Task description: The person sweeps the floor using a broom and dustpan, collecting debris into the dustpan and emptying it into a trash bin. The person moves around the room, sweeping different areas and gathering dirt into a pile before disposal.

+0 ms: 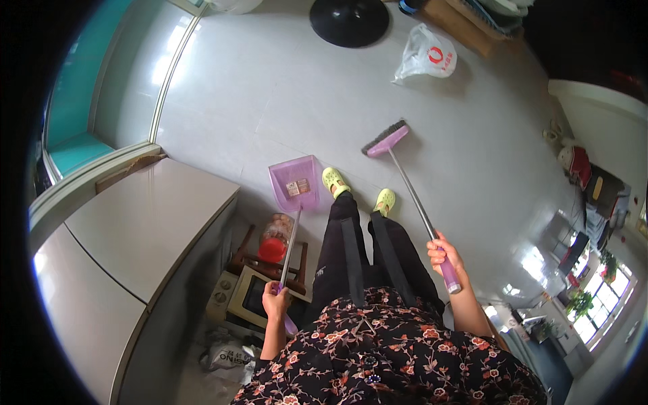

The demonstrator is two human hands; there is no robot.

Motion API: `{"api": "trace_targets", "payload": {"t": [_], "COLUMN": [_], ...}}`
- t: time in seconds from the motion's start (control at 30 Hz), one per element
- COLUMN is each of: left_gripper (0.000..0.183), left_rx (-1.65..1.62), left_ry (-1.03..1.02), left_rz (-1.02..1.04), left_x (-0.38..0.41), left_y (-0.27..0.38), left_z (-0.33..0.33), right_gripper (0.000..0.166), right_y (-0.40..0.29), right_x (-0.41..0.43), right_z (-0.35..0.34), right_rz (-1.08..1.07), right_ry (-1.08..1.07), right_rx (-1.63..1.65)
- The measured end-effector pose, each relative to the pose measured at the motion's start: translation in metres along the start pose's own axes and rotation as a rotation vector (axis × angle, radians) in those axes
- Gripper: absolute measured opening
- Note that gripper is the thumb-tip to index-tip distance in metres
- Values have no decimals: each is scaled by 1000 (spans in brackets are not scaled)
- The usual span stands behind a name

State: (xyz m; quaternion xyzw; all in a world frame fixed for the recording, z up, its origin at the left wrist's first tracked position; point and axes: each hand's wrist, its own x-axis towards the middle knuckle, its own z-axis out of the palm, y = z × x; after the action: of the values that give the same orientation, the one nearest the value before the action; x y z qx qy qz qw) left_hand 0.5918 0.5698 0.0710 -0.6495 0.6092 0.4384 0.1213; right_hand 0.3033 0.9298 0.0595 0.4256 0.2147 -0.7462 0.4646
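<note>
My left hand point(276, 300) grips the purple handle of a long-handled dustpan. The dustpan's pink-purple plastic pan point(295, 183) lies on the grey floor, left of my feet in yellow-green clogs point(335, 182), and a printed label shows inside it. My right hand point(446, 254) is closed round the purple grip of a broom, whose metal shaft runs up and left. The broom's head point(387, 139), pink with dark bristles, is at the floor in front of my feet, apart from the dustpan. Whether the bristles press on the floor, I cannot tell.
A white plastic bag point(429, 54) lies on the floor ahead, near a round black base point(349, 21). At left stand a light-topped cabinet point(152, 223) and a sliding-door track point(172, 76). A red-lidded jar point(276, 238) and a microwave-like appliance point(258, 298) are beside my left arm.
</note>
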Motion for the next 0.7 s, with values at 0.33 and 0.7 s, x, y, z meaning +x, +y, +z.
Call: {"api": "trace_targets", "payload": {"t": [0.33,0.7], "left_gripper": [23,27], "left_rx": [1,140], "left_ry": [2,2], "left_rz": [-44,112], "left_x": [-14,7], "left_y": [-14,8], "left_z": [-1,-27], "right_gripper": [52,23], "right_y": [-24,28], "right_x": [66,-14], "right_z": [29,-161], "right_rz": [-189,-40], "right_ry": [-138,-121], "right_rx": [-35,209]}}
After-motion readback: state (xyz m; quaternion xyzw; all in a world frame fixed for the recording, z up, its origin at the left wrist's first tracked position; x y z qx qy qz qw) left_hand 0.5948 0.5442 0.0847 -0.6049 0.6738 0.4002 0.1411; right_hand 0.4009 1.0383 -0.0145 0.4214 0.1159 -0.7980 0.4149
